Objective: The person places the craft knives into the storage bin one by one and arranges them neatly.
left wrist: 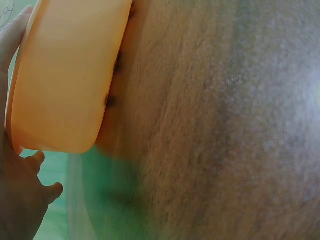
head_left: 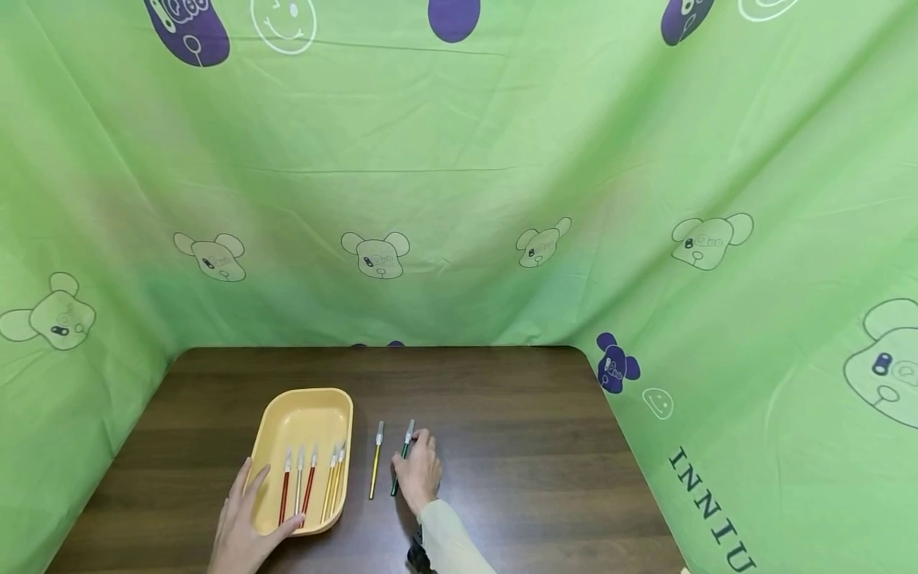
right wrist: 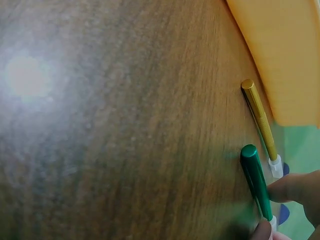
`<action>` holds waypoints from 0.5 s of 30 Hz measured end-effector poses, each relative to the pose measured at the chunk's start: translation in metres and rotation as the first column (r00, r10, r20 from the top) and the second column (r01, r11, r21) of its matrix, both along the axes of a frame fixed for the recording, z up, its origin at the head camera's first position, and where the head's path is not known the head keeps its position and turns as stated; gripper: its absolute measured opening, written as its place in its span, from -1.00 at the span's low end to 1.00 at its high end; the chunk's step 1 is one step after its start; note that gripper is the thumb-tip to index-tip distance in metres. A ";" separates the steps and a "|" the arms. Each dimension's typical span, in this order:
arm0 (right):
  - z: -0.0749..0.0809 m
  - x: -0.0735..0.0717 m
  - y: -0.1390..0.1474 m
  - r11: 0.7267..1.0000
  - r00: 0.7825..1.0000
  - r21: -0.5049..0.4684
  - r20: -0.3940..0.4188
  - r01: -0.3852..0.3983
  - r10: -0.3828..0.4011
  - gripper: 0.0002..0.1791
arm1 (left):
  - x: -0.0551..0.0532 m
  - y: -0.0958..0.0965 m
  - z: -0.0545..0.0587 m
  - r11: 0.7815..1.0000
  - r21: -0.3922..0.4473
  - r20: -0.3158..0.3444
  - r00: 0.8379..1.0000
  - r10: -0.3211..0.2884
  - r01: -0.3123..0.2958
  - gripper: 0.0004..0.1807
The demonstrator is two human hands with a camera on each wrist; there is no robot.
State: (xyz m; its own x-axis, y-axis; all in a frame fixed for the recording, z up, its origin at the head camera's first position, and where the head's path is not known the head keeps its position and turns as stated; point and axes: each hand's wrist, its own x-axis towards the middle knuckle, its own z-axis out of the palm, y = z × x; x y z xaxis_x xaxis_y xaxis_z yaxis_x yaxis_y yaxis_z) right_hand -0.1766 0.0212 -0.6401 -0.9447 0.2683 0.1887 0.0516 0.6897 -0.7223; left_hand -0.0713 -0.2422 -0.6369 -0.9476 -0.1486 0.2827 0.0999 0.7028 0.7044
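My left hand (head_left: 247,522) holds the near-left corner of a pale yellow tray (head_left: 268,414), thumb at the front rim and fingers spread along the left side. In the left wrist view the tray's outer wall (left wrist: 70,75) shows beside that hand. My right hand (head_left: 421,472) pinches a green craft knife (right wrist: 255,175) near its clear-capped end, thumb and finger on either side of the handle. To the left of it lies a gold craft knife (head_left: 375,466), apart from the hand and roughly parallel to the green one.
Inside the tray lie several capped craft knives: red ones (head_left: 284,494), a silver one (head_left: 299,486) and gold ones (head_left: 332,486). The dark wooden table (head_left: 531,446) extends to the right of my right hand. Green printed cloth (head_left: 445,199) hangs behind and around the table.
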 end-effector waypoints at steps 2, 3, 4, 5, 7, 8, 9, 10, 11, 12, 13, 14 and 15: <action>-0.001 -0.001 0.000 1.000 1.000 -0.004 0.010 -0.004 0.004 -0.55 | 0.000 0.000 -0.001 1.000 0.005 0.002 1.000 0.000 0.000 0.06; -0.001 -0.001 0.000 1.000 1.000 -0.004 0.021 -0.005 0.005 -0.56 | 0.000 0.001 -0.001 1.000 0.006 0.003 1.000 0.000 0.000 0.06; -0.001 -0.002 0.000 1.000 1.000 -0.001 0.024 -0.006 0.006 -0.57 | 0.000 0.001 -0.001 1.000 0.006 0.004 1.000 0.000 0.000 0.07; 0.000 -0.002 0.001 1.000 1.000 0.003 0.023 -0.008 0.008 -0.58 | 0.000 0.001 -0.001 1.000 0.006 0.004 1.000 0.001 -0.001 0.07; 0.001 -0.002 0.001 1.000 1.000 0.019 0.013 -0.011 0.011 -0.59 | 0.001 0.001 -0.001 1.000 0.009 0.003 1.000 0.004 -0.004 0.07; 0.002 -0.002 0.001 1.000 1.000 0.026 0.007 -0.012 0.012 -0.60 | 0.000 0.001 -0.001 1.000 0.009 0.003 1.000 0.005 -0.005 0.07; 0.003 -0.002 0.001 0.999 1.000 0.031 0.002 -0.013 0.013 -0.61 | 0.000 0.001 0.000 1.000 0.008 0.005 1.000 0.007 -0.007 0.07; 0.004 -0.002 0.001 0.999 1.000 0.038 -0.005 -0.013 0.013 -0.62 | 0.000 0.001 0.000 1.000 0.008 0.005 1.000 0.009 -0.009 0.06; 0.005 -0.002 0.001 0.999 1.000 0.043 -0.010 -0.012 0.012 -0.62 | -0.001 0.001 0.000 1.000 0.009 0.007 1.000 0.011 -0.011 0.06; 0.006 -0.002 0.000 0.999 1.000 0.045 -0.008 -0.012 0.012 -0.63 | -0.001 0.001 0.001 1.000 0.007 0.012 1.000 0.011 -0.011 0.06; 0.007 -0.002 0.000 0.999 1.000 0.049 -0.007 -0.012 0.012 -0.63 | -0.001 0.000 0.001 1.000 0.004 0.017 1.000 0.011 -0.011 0.06; 0.008 -0.001 0.000 0.999 1.000 0.047 -0.001 -0.013 0.013 -0.64 | 0.000 0.000 0.001 1.000 0.003 0.021 1.000 0.010 -0.010 0.07; 0.008 -0.001 0.000 0.999 1.000 0.050 0.002 -0.012 0.012 -0.64 | 0.000 0.000 0.001 1.000 0.002 0.024 1.000 0.009 -0.009 0.07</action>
